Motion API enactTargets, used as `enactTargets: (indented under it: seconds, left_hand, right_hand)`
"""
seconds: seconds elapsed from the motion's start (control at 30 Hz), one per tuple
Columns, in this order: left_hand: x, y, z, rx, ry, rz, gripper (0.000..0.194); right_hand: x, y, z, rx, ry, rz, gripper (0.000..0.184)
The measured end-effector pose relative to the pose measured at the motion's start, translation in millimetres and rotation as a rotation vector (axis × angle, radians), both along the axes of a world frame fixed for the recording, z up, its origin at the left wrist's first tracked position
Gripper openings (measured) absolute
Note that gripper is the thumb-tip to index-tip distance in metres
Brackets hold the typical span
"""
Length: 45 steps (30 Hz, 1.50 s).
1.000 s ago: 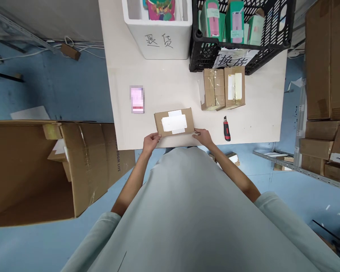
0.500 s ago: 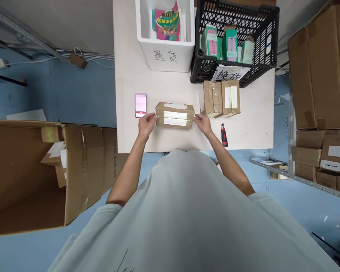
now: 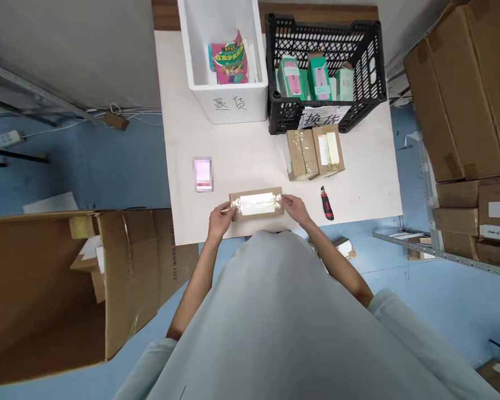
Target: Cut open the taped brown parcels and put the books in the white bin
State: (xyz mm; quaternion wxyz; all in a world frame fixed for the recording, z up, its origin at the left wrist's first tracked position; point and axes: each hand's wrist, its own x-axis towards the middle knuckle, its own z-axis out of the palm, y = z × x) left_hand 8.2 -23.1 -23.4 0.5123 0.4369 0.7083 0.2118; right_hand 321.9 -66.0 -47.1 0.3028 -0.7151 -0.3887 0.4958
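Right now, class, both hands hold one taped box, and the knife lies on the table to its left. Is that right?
Not quite: the head view shows the knife to the right of the held box. The left hand and right hand do hold it, and the knife lies on the table.

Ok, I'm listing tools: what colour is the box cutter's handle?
The handle is black and red, clearest in the head view.
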Motion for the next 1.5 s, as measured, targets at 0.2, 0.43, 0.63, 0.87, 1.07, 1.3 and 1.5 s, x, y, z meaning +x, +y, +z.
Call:
enactTargets:
  seconds: [0.2,0.43,0.63,0.87,1.07,1.3,1.5]
  left_hand:
    - [20.4,-7.3,-5.3,0.11,0.268,-0.023,0.063]
    - [106.3,41.5,2.3,0.405,0.271,-0.24,0.055]
    - [221.0,100.4,-24.2,0.077,0.12,-0.259,0.072]
    - [264.2,86.6,-45.7,-0.008,-0.047,-0.244,0.062]
    - [300.4,87.2,-53.6,-0.024,-0.128,-0.318,0.067]
    - [339.2,104.3,-50.9,-0.006,-0.15,-0.324,0.071]
    - [269.5,70.7,-24.5,0.259,-0.083,-0.289,0.052]
  right_hand:
    - [32.7,-13.0,-1.7,0.032,0.021,0.032,0.033]
    - [168.9,15.3,-5.4,0.205,-0.314,-0.403,0.077]
    - [217.5,51.5,-32.6,0.0,-0.197,-0.449,0.102]
    - [208.1,35.8,-51.5,0.119,0.005,-0.422,0.075]
    - [239.7,11.0,-53.6,0.144,-0.031,-0.532,0.074]
    - [279.5,32.8,-49.2,0.04,0.025,-0.581,0.099]
    - [219.6,-11.8,-62.3,-0.23,-0.241,-0.32,0.106]
